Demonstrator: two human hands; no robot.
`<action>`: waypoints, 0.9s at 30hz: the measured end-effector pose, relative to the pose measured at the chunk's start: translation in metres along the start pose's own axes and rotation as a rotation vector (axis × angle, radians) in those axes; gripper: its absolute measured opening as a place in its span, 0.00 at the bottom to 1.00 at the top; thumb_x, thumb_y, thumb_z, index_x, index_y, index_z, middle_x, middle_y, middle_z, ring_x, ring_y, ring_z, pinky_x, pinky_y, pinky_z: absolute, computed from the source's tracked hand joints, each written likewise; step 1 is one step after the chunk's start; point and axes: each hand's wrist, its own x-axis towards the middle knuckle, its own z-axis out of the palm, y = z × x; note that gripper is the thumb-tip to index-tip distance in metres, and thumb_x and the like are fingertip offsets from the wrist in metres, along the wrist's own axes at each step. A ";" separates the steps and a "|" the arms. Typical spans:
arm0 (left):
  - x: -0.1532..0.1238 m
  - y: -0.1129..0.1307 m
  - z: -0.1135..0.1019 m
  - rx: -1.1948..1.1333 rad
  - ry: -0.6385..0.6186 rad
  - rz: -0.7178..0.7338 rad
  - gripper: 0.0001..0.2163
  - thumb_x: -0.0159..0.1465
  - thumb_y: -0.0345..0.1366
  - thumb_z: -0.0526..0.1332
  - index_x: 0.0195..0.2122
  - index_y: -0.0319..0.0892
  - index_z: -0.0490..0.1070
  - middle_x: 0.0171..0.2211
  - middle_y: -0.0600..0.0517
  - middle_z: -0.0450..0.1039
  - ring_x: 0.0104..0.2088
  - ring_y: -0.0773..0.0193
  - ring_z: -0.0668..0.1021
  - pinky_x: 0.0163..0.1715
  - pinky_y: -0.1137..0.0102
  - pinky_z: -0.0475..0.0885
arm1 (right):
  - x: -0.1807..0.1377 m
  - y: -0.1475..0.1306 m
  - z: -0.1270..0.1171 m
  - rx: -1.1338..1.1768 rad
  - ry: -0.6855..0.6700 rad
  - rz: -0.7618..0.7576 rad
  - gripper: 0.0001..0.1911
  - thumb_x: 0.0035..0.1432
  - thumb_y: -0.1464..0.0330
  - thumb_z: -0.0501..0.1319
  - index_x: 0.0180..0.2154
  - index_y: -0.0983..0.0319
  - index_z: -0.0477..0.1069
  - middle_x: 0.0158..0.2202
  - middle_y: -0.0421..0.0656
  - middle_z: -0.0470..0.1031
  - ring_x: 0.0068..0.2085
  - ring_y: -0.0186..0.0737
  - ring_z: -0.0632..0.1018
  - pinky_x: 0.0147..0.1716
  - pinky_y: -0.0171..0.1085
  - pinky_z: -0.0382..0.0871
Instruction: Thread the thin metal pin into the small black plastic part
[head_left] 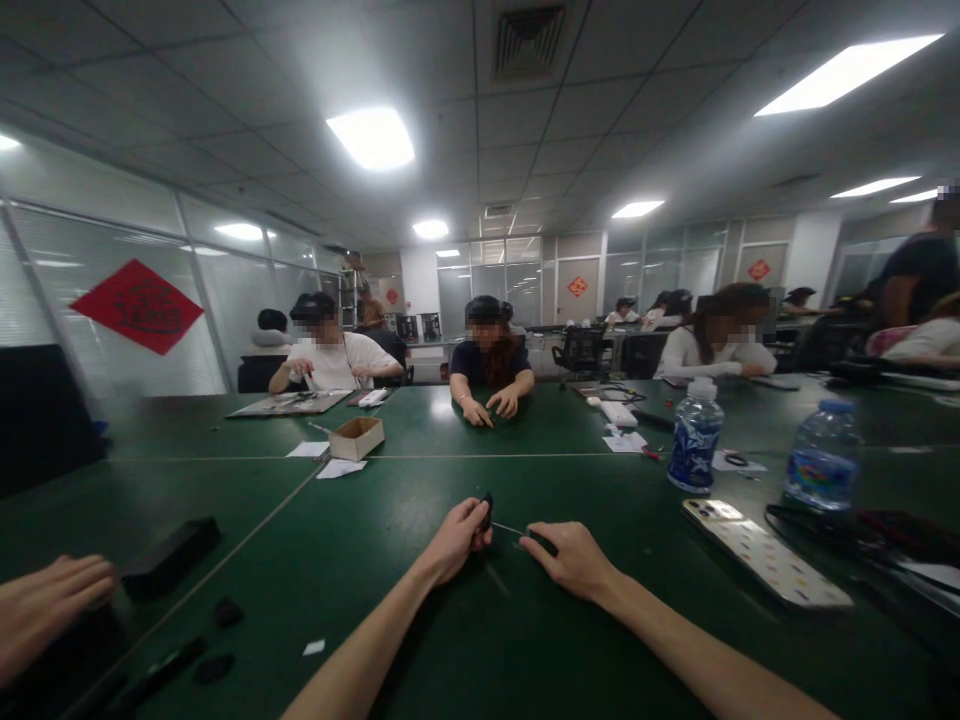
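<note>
**Holding a small black part against a thin tool**

Left hand [456,542] sat near centre on the green table [352,610], fingers curled tight round a small black part [487,504]. The part stuck up just past the thumb, probably pinched that way to leave one face exposed.

Right hand [576,562] was just right of it, fingers closed on the dark handle of a thin tool [541,543], its metal shaft running left toward the part. Both forearms lay low over the table, likely for steadiness.

Couldn't tell whether the tip touched the part: too small. The part's shape was unclear too, as fingers covered most of it.

Near left, another person's hand [46,603] was cut off by the frame edge, beside a black box [171,555]. Near right, a phone in a patterned case [765,565] lay flat, apart from both hands. A water bottle [695,437] stood farther back.
</note>
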 end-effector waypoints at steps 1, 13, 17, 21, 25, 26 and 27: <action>0.000 0.000 0.000 0.002 0.001 0.001 0.19 0.55 0.53 0.60 0.30 0.41 0.60 0.19 0.57 0.62 0.19 0.72 0.62 0.21 0.75 0.51 | 0.000 0.000 0.000 0.004 0.001 -0.002 0.21 0.63 0.57 0.47 0.39 0.62 0.74 0.33 0.45 0.78 0.33 0.39 0.77 0.32 0.33 0.67; 0.002 -0.003 -0.003 0.017 -0.013 0.003 0.19 0.56 0.53 0.59 0.32 0.40 0.61 0.20 0.56 0.63 0.20 0.72 0.63 0.21 0.75 0.53 | 0.000 0.002 0.001 0.015 -0.001 -0.005 0.22 0.64 0.57 0.47 0.42 0.62 0.74 0.34 0.45 0.78 0.33 0.39 0.77 0.34 0.34 0.67; 0.001 -0.003 -0.005 0.022 -0.014 -0.002 0.19 0.57 0.53 0.59 0.33 0.40 0.62 0.21 0.56 0.64 0.20 0.72 0.63 0.22 0.75 0.54 | 0.001 -0.002 -0.003 0.013 -0.040 0.020 0.21 0.64 0.57 0.47 0.42 0.61 0.73 0.33 0.44 0.78 0.32 0.39 0.77 0.33 0.34 0.67; 0.001 -0.003 -0.005 0.022 0.000 0.005 0.19 0.57 0.52 0.59 0.32 0.39 0.62 0.21 0.56 0.64 0.20 0.72 0.63 0.22 0.76 0.55 | 0.001 -0.002 -0.002 -0.009 -0.056 0.039 0.21 0.64 0.57 0.47 0.42 0.60 0.73 0.34 0.43 0.78 0.33 0.39 0.77 0.33 0.33 0.66; 0.004 -0.005 -0.004 0.017 0.015 0.011 0.19 0.56 0.52 0.60 0.31 0.40 0.61 0.20 0.56 0.63 0.19 0.72 0.61 0.20 0.75 0.52 | 0.002 0.002 0.004 -0.062 -0.027 0.030 0.20 0.64 0.57 0.47 0.42 0.60 0.73 0.35 0.44 0.78 0.34 0.40 0.78 0.34 0.34 0.66; 0.004 -0.005 -0.004 0.013 0.016 0.013 0.18 0.56 0.52 0.60 0.31 0.40 0.61 0.19 0.56 0.63 0.19 0.72 0.61 0.20 0.75 0.51 | 0.002 0.003 0.005 -0.073 -0.021 0.030 0.20 0.64 0.57 0.47 0.43 0.61 0.73 0.35 0.45 0.78 0.35 0.41 0.78 0.34 0.34 0.66; 0.005 -0.006 -0.004 0.009 0.016 0.015 0.18 0.57 0.52 0.60 0.31 0.40 0.61 0.19 0.56 0.63 0.19 0.72 0.60 0.20 0.75 0.51 | 0.002 0.004 0.005 -0.081 -0.018 0.031 0.21 0.64 0.57 0.47 0.43 0.61 0.72 0.35 0.45 0.78 0.35 0.41 0.78 0.35 0.35 0.66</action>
